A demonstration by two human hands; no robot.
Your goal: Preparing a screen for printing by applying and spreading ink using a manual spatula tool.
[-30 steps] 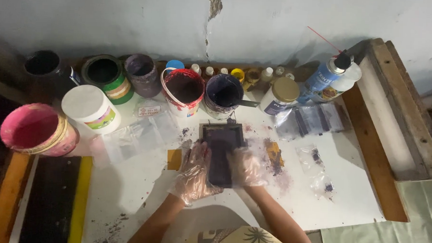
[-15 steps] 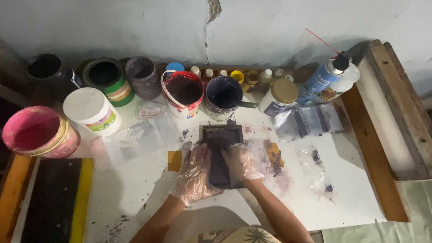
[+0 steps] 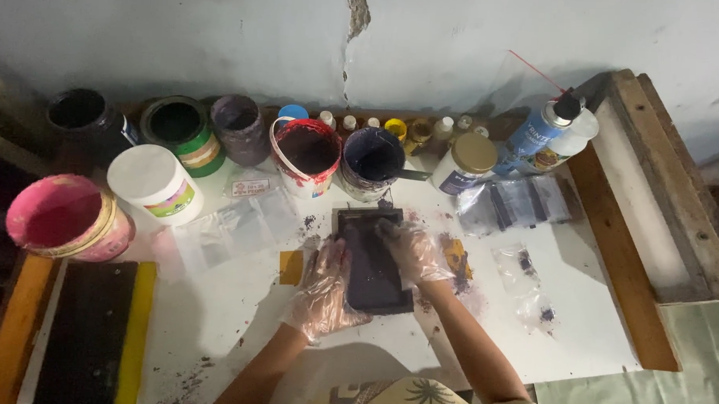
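A dark rectangular plate (image 3: 373,274) coated in dark ink lies flat on the white stained table (image 3: 236,317). My left hand (image 3: 324,292), in a clear plastic glove, rests on the plate's left edge with fingers spread. My right hand (image 3: 412,248), also gloved, presses on the plate's upper right part. A yellow-brown piece (image 3: 291,266) pokes out from under the plate at its left, and another (image 3: 459,258) shows at its right.
Open paint pots line the wall: pink (image 3: 66,217), black (image 3: 80,112), green (image 3: 179,132), grey (image 3: 239,126), red (image 3: 307,152), dark blue (image 3: 370,161). A white lidded jar (image 3: 154,183), small bottles, a spray can (image 3: 537,132), plastic bags (image 3: 519,203), a wooden frame (image 3: 663,189).
My right hand has slid up along the plate toward its top right corner. My left hand has stayed at the left edge.
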